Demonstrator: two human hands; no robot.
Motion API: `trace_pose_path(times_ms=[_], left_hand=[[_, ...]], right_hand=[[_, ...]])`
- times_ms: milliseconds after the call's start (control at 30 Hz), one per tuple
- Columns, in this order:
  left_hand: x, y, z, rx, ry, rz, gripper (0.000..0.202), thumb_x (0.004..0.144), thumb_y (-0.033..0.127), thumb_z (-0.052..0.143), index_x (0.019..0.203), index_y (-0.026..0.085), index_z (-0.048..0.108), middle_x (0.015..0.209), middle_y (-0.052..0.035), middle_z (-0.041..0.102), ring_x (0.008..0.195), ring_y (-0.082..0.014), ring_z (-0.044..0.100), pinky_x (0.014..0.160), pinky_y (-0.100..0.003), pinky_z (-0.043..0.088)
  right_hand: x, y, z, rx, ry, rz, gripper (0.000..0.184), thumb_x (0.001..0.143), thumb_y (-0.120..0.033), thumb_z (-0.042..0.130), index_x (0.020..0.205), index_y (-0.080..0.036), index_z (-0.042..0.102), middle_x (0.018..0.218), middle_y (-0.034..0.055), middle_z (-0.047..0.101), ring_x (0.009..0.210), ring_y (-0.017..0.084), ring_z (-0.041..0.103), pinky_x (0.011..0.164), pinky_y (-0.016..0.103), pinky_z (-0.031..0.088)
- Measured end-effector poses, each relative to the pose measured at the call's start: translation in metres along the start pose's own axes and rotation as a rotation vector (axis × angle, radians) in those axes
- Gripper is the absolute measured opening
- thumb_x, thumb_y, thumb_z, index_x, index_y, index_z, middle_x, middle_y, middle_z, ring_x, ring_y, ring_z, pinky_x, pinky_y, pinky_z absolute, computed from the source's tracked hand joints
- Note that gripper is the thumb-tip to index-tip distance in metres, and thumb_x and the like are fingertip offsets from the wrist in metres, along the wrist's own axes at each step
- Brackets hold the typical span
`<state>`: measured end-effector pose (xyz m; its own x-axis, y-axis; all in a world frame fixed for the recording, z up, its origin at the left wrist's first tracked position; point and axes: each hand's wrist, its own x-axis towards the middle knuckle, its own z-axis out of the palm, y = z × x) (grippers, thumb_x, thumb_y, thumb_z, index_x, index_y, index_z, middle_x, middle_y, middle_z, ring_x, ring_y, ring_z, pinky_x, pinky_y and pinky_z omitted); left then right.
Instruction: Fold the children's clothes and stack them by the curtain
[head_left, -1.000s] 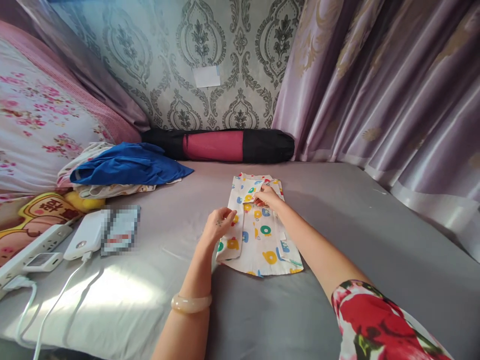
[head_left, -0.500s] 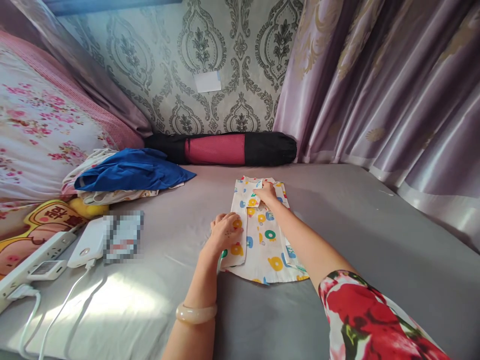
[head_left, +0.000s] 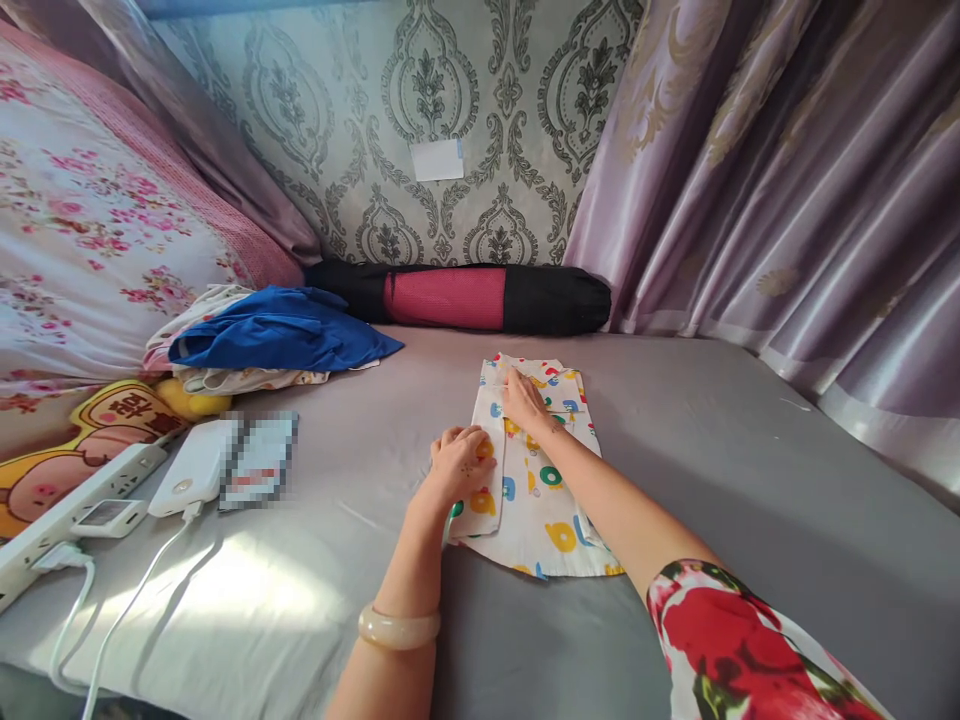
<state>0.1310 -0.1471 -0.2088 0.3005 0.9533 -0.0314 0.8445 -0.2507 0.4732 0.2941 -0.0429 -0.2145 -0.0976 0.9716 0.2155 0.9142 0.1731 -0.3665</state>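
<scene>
A small white shirt (head_left: 525, 545) with a yellow, blue, green and red print lies on the grey bed sheet, its sides folded inward. My left hand (head_left: 463, 465) rests on the folded left side, fingers spread over the cloth. Near the top of the shirt, my right hand (head_left: 526, 402) has its fingers drawn together on the fabric at the upper left. A folded strip of the same cloth reaches right from beneath this hand. My right forearm covers part of the shirt's right side.
A blue garment (head_left: 281, 330) tops a clothes pile at the left. Nearer are a power strip (head_left: 82, 490), a white power bank (head_left: 195, 468) with a cable, a blurred packet (head_left: 259, 460) and a yellow cushion (head_left: 45, 480). A black-and-red long bag (head_left: 450, 298) lies along the wall.
My right hand has moved left across the top of the shirt, and the flap there now lies across it. My left hand stays on the folded side. The view has shifted slightly.
</scene>
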Motion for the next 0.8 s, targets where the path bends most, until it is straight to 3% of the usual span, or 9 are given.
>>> trace_pose_path(times_ms=[233,467,533,667,733,800], left_hand=[[0.001,-0.001,0.002,-0.01,0.008,-0.004,0.033,0.083,0.033,0.052,0.115,0.028,0.06,0.139,-0.0035,0.054,0.129,-0.0299,0.038,0.105,-0.048,0.029],[0.0,-0.001,0.001,-0.02,0.021,-0.005,0.032,0.082,0.031,0.055,0.114,0.03,0.061,0.137,-0.003,0.055,0.129,-0.0291,0.038,0.107,-0.047,0.027],[-0.001,-0.001,0.002,-0.016,0.024,-0.001,0.032,0.082,0.031,0.054,0.114,0.03,0.06,0.136,-0.0024,0.056,0.129,-0.0289,0.038,0.106,-0.047,0.028],[0.001,-0.003,0.005,-0.015,0.066,0.014,0.03,0.084,0.031,0.053,0.112,0.03,0.062,0.133,-0.0028,0.059,0.128,-0.028,0.041,0.105,-0.047,0.028],[0.002,-0.003,0.007,-0.044,0.103,-0.014,0.029,0.086,0.031,0.052,0.113,0.029,0.062,0.131,-0.0035,0.061,0.127,-0.0268,0.042,0.104,-0.046,0.029],[0.004,-0.003,0.006,-0.093,0.16,-0.069,0.028,0.087,0.03,0.051,0.113,0.029,0.063,0.129,-0.0033,0.063,0.126,-0.0256,0.044,0.105,-0.045,0.029]], right_hand=[[0.0,0.0,0.001,-0.094,-0.078,-0.174,0.034,0.078,-0.002,0.041,0.11,-0.012,0.051,0.116,0.0149,0.059,0.111,0.023,0.052,0.098,0.033,0.038],[0.002,0.001,0.003,-0.104,-0.15,-0.211,0.033,0.088,-0.015,0.04,0.119,-0.013,0.051,0.123,0.0144,0.059,0.117,0.024,0.051,0.102,0.035,0.036],[-0.001,0.001,0.006,-0.109,-0.177,-0.23,0.041,0.094,-0.028,0.038,0.13,-0.01,0.047,0.138,0.0172,0.051,0.131,0.026,0.042,0.109,0.037,0.029],[-0.007,0.0,0.008,-0.115,-0.327,-0.181,0.071,0.097,-0.054,0.028,0.15,-0.006,0.026,0.159,0.0176,0.017,0.148,0.028,0.01,0.118,0.048,0.005],[-0.004,-0.003,0.004,-0.111,-0.4,-0.145,0.075,0.097,-0.058,0.024,0.151,-0.006,0.024,0.16,0.0164,0.013,0.148,0.027,0.007,0.118,0.05,0.0],[0.004,-0.006,-0.002,-0.094,-0.438,-0.126,0.071,0.098,-0.057,0.019,0.148,-0.01,0.034,0.159,0.0155,0.021,0.148,0.027,0.012,0.117,0.053,0.001]])
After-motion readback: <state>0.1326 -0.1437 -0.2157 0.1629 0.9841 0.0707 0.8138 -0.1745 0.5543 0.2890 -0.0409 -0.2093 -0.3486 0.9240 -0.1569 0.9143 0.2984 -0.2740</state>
